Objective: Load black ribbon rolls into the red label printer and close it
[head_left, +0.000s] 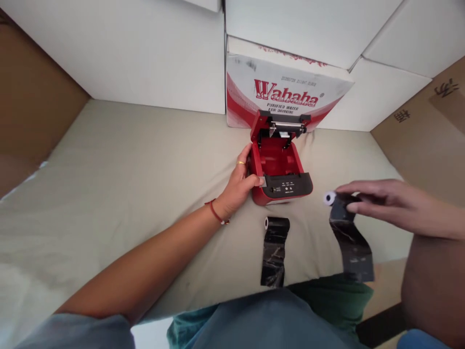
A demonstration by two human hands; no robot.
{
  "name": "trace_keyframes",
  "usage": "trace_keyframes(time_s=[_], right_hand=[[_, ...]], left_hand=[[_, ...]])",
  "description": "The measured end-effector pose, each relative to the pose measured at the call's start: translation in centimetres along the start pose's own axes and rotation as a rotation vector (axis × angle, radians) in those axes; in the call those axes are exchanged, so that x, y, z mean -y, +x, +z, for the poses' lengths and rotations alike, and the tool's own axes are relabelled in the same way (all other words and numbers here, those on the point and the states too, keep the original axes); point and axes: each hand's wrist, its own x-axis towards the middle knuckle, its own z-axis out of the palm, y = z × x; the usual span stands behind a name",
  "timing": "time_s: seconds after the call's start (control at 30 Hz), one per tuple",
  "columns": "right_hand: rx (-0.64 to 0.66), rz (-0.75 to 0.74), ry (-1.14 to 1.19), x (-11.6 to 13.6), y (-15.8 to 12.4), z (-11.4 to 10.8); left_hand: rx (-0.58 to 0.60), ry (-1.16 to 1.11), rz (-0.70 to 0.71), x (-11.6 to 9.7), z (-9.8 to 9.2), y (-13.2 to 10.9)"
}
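A small red printer with a black front panel sits on the beige cloth, its lid swung open and its paper bay bare. My left hand grips the printer's left side, thumb on the front corner. My right hand pinches a black roll with a white core, and a black strip hangs down from it. A second black roll lies on the cloth in front of the printer, its strip partly unrolled toward me.
A red and white Wahaha water carton stands right behind the printer. White boxes wall the back, brown cardboard the sides. The beige cloth covers the surface to its front edge.
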Motion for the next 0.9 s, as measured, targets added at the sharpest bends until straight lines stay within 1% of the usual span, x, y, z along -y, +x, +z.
trace_keyframes(time_s=[0.07, 0.1, 0.13, 0.2, 0.27, 0.33, 0.37, 0.43, 0.53, 0.6, 0.63, 0.7, 0.73, 0.77, 0.8, 0.83, 0.9], right_hand=[[0.081, 0.057, -0.005, -2.5, 0.5, 2.0], [0.076, 0.069, -0.025, -3.3, 1.1, 3.4], [0.044, 0.07, -0.06, -3.8, 1.6, 4.8], [-0.08, 0.05, -0.138, -3.8, 2.3, 7.5], [-0.207, 0.001, -0.152, -2.6, 2.5, 9.8], [-0.251, -0.078, -0.096, -0.8, 2.4, 11.8], [-0.24, -0.12, -0.071, 0.1, 2.5, 12.7], [-0.173, -0.161, -0.074, 1.7, 2.9, 14.4], [-0.025, -0.138, -0.14, 3.4, 4.0, 16.0], [0.074, -0.114, -0.174, 4.3, 4.3, 15.9], [0.119, -0.107, -0.187, 4.7, 4.1, 15.4], [0.187, -0.131, -0.172, 5.4, 3.3, 13.4], [0.198, -0.179, -0.131, 5.8, 2.8, 11.9], [0.184, -0.239, -0.078, 6.1, 2.3, 10.1], [0.135, -0.309, -0.022, 6.4, 2.0, 8.3], [0.064, -0.345, -0.008, 6.7, 2.0, 6.6], [-0.102, -0.337, -0.12, 7.5, 3.2, 3.8]], left_hand=[[0.027, -0.159, -0.078, -0.1, -0.2, 0.1], [0.031, -0.216, -0.101, -0.1, -0.3, 0.1], [0.026, -0.245, -0.107, -0.2, -0.3, 0.1], [0.015, -0.274, -0.101, -0.3, -0.4, 0.2], [0.01, -0.293, -0.097, -0.4, -0.5, 0.2], [0.006, -0.315, -0.103, -0.4, -0.5, 0.2], [0.007, -0.326, -0.11, -0.4, -0.6, 0.2], [0.013, -0.341, -0.119, -0.4, -0.6, 0.2], [0.024, -0.345, -0.102, -0.4, -0.6, 0.3], [0.018, -0.355, -0.1, -0.4, -0.6, 0.3], [0.016, -0.363, -0.107, -0.5, -0.5, 0.3], [0.017, -0.375, -0.127, -0.6, -0.4, 0.3], [0.022, -0.373, -0.129, -0.6, -0.4, 0.2], [0.028, -0.365, -0.129, -0.6, -0.4, 0.2], [0.037, -0.351, -0.127, -0.6, -0.4, 0.2], [0.043, -0.333, -0.125, -0.5, -0.4, 0.1], [0.046, -0.295, -0.129, -0.4, -0.4, 0.1]])
